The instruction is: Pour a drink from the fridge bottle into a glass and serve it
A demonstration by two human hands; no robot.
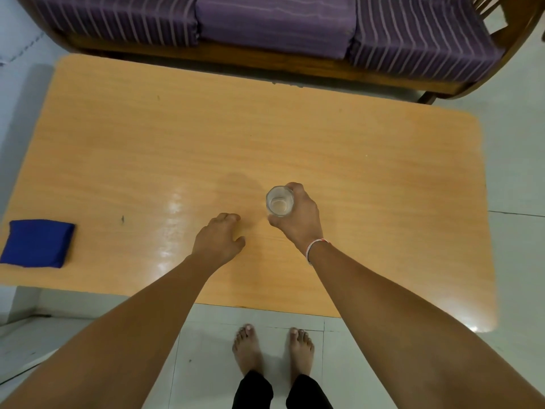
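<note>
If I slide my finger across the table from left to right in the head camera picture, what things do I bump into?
Blue cloth → left hand, holding nothing → glass → right hand gripping the glass.

A clear glass (280,201), its contents looking colourless or faintly cloudy from above, stands out against a light orange-tan wooden table (206,137) streaked with fine horizontal grain and white glare. At the table's left edge lies a plain royal-blue cloth (37,242). Behind it, sofa cushions (274,22) in deep purple carry thin pale lilac stripes, set in a dark brown wooden frame (517,39). The floor (206,349) is pale grey-white tile with darker joint lines. A white-and-red thread band (314,247) circles one wrist; black trouser hems (253,391) show below.
</note>
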